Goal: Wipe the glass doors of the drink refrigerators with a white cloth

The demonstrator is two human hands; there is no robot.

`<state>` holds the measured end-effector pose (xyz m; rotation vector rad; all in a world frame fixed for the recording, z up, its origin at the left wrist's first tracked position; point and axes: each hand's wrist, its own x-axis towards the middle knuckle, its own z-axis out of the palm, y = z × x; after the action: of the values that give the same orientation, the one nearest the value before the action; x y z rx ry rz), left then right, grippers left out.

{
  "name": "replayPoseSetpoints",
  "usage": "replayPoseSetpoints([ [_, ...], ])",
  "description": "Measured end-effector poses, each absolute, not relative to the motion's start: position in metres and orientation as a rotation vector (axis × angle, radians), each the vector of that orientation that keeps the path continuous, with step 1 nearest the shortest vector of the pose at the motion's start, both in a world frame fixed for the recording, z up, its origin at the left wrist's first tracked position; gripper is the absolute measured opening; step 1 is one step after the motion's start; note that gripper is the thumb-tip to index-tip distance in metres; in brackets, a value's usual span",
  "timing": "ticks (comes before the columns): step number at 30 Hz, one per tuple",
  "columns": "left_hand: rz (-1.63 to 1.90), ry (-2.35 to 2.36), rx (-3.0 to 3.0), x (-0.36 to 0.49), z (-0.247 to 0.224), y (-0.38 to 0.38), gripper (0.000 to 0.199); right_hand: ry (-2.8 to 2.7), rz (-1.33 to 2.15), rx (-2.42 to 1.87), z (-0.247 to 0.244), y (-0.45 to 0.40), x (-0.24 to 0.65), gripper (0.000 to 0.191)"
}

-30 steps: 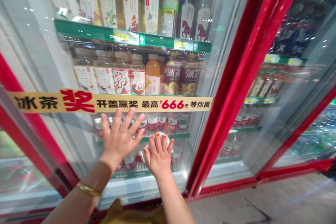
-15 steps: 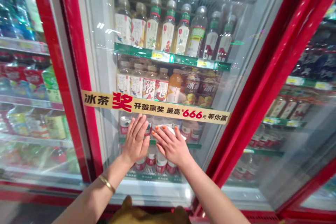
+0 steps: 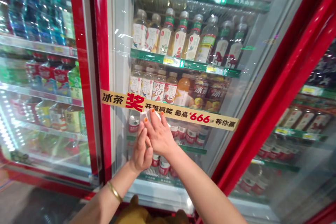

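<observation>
My right hand [image 3: 160, 134] lies against the glass door [image 3: 118, 66] of a drinks fridge, fingers stretched, pressing a white tissue [image 3: 144, 114] to the pane. The tissue shows at the fingertips, partly over the lower edge of a yellow banner sticker [image 3: 173, 112] with black and red characters. Just below and left, my left hand [image 3: 141, 152] is raised with extended fingers, its tips close to or touching the right hand. Nothing shows in its grasp. A gold bangle [image 3: 114, 191] circles the left wrist.
Behind the glass, bottles [image 3: 180, 42] fill several shelves with green price rails [image 3: 157, 56]. Red door frames [image 3: 101, 59] stand on both sides. Further fridges with bottles [image 3: 48, 17] are at left and right. Grey floor [image 3: 52, 203] shows at lower left.
My right hand has slid left and up across the glass with the tissue, reaching the banner's lower edge. The hands are now close together. The view has shifted left.
</observation>
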<state>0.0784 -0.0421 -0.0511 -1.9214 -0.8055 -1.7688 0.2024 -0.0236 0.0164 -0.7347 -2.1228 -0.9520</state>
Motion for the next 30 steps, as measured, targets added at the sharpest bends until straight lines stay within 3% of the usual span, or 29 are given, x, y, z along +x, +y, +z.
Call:
replayPoseSetpoints([
  [4, -1.583, -0.792, -2.055, 0.084, -0.045, -0.028, 0.076, -2.198, -0.866, -0.668, 0.009, -0.020, 0.236, 0.059],
  [9, -1.420, -1.008, -1.893, 0.053, -0.046, -0.020, 0.069, -1.979, -1.081, -0.660, 0.031, -0.033, 0.304, 0.056],
  [16, -1.547, -1.196, -1.559, 0.045, 0.025, -0.005, 0.078, -1.627, -1.223, -1.171, 0.050, -0.036, 0.351, 0.066],
  [21, -1.259, -0.940, -1.787, 0.023, -0.011, -0.019, 0.076, -1.644, -1.209, -1.120, 0.027, -0.035, 0.346, 0.064],
  [24, -1.356, -0.943, -1.691, -0.007, -0.020, -0.019, 0.071, -1.693, -1.135, -1.183, 0.011, -0.036, 0.347, 0.058],
  [28, -1.628, -1.095, -1.415, 0.002, 0.020, 0.001, 0.070, -1.728, -1.105, -1.187, 0.004, -0.038, 0.350, 0.059],
  [30, -1.566, -1.153, -1.481, 0.018, 0.026, 0.006, 0.073, -1.701, -1.147, -1.165, 0.006, -0.040, 0.351, 0.060],
])
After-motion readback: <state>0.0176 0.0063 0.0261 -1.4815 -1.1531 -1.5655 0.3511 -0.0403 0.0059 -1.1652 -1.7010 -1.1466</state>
